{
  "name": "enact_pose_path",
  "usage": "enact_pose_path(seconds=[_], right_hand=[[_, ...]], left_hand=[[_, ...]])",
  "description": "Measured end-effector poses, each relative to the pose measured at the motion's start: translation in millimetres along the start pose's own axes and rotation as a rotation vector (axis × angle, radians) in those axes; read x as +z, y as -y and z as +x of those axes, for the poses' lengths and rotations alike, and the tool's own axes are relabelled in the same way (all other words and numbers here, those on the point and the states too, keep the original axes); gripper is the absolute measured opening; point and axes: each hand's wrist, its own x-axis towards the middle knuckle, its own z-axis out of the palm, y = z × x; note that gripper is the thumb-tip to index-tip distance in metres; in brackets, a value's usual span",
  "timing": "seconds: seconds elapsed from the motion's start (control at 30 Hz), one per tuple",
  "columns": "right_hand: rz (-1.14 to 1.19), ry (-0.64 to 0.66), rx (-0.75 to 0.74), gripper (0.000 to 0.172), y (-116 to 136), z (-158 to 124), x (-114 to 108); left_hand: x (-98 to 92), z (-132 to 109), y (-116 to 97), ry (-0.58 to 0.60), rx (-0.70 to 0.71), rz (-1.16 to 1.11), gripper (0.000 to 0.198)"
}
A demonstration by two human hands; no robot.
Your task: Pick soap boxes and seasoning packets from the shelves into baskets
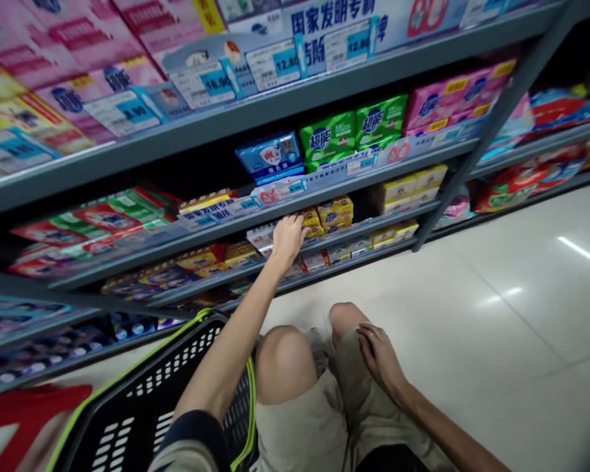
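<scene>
My left hand reaches into a low shelf, its fingers curled down at the front of the packs. Whatever is under the fingers is hidden. Yellow soap packs stand just right of it, and white packs are close on its left. Over my bent knee, my right hand lies with its fingers stretched out and nothing in it. A black shopping basket with a lime-green rim is on the floor beneath my left arm.
Above the hand, a grey shelf edge crosses the view. Blue packs, green packs and pink packs stand on the shelf above. A shelf upright rises at right. Pale tiled floor extends to the right.
</scene>
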Motion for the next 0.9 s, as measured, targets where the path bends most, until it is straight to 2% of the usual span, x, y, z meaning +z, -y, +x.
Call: enact_pose_path(seconds=[0.07, 0.2, 0.5, 0.57, 0.63, 0.7, 0.77, 0.83, 0.9], right_hand=[[0.035, -0.022, 0.01, 0.029, -4, -8, 3], [0.067, -0.058, 0.015, 0.027, -9, -20, 3], [0.05, -0.075, -0.006, 0.027, -7, -14, 0], [0.045, -0.07, -0.001, 0.027, -7, -14, -2], [0.046, -0.052, 0.009, 0.027, -5, -15, -6], [0.053, -0.038, 0.035, 0.029, -3, -16, -11], [0.066, -0.045, 0.068, 0.031, -3, -17, -17], [0.083, -0.053, 0.077, 0.032, -6, -17, -22], [0.091, -0.032, 0.061, 0.031, -11, -16, -26]], left_hand=[[11.2, 9, 1, 0.048, -0.062, 0.03, 0.032], [22.2, 5, 6, 0.041, -0.057, 0.022, 0.032], [24.9, 8, 5, 0.049, -0.017, -0.057, 0.033], [23.6, 11, -1, 0.055, -0.019, -0.059, 0.036], [16.5, 3, -7, 0.038, -0.014, -0.077, 0.046], [0.6, -28, -6, -0.044, 0.003, -0.152, 0.06], [-24.3, -92, 9, -0.163, -0.03, -0.258, 0.063], [-54.6, -191, 34, -0.214, -0.209, -0.29, 0.051], [-83.7, -315, 54, -0.181, -0.491, -0.175, 0.047]])
